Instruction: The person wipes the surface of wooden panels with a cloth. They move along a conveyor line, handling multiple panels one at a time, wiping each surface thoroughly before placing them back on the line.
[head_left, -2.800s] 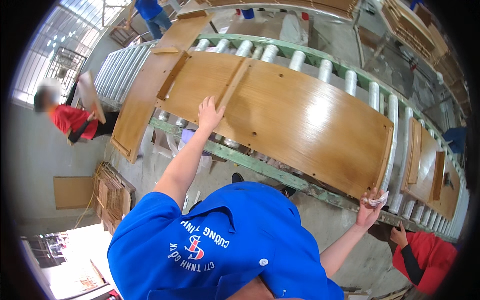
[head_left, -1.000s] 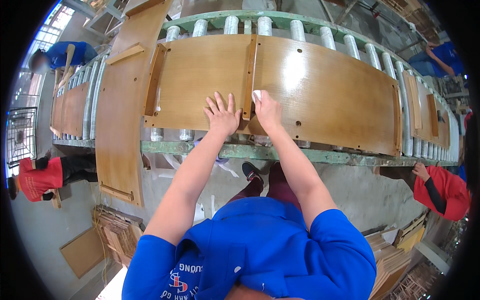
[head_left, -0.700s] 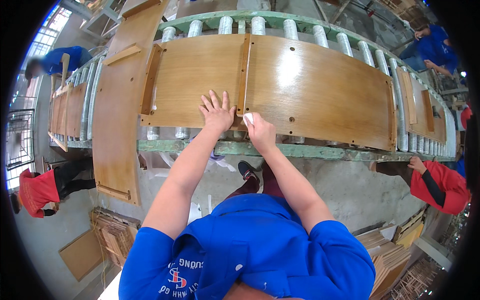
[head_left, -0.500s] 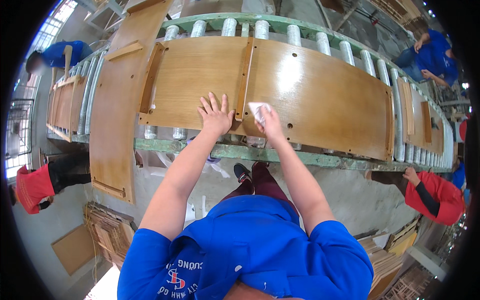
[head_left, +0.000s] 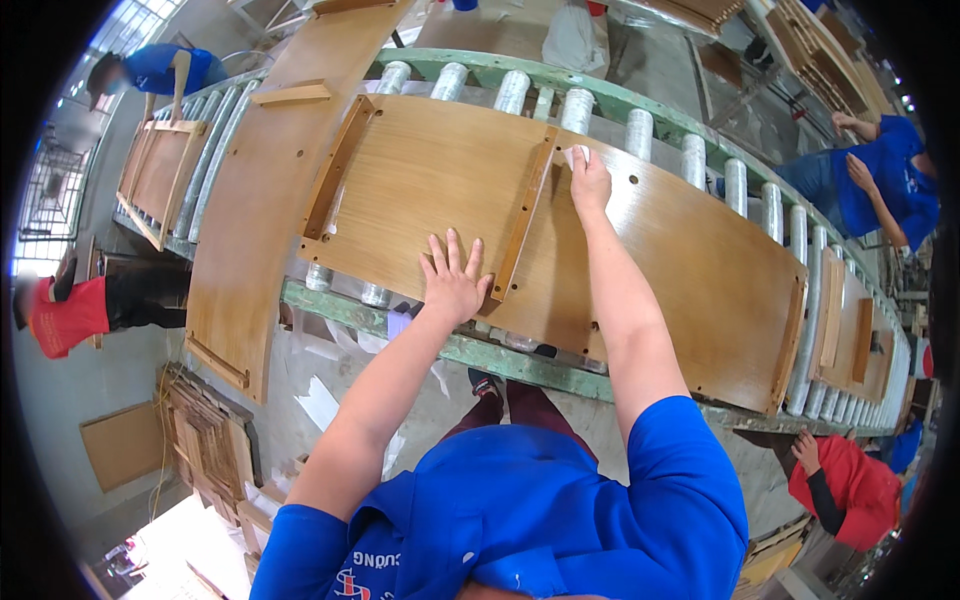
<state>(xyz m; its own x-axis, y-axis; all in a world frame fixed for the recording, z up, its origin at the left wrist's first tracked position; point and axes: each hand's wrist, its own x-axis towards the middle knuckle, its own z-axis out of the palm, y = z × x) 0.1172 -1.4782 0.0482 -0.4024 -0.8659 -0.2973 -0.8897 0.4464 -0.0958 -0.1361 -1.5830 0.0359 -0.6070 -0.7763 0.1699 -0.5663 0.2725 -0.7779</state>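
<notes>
A long varnished wooden panel (head_left: 425,185) lies across the rollers before me. Wooden strips cross it: a left strip (head_left: 337,168), a middle strip (head_left: 526,220) and a right strip (head_left: 789,345). My left hand (head_left: 457,285) is open, fingers spread flat on the panel just left of the middle strip's near end. My right hand (head_left: 592,187) is closed on a folded white sheet (head_left: 575,155), by the far end of that strip on its right side. Whether the sheet is sandpaper or cloth I cannot make out.
The green-framed roller conveyor (head_left: 512,90) runs left to right. Another long panel (head_left: 245,215) stretches along the left. Workers in blue stand at the far left (head_left: 160,70) and far right (head_left: 870,185); others in red are at both sides. Stacked boards (head_left: 205,430) lie at lower left.
My right hand has moved with the white sheet from the panel's near edge to its far edge, along the middle strip. The left hand stays flat on the panel. The whole view has turned somewhat.
</notes>
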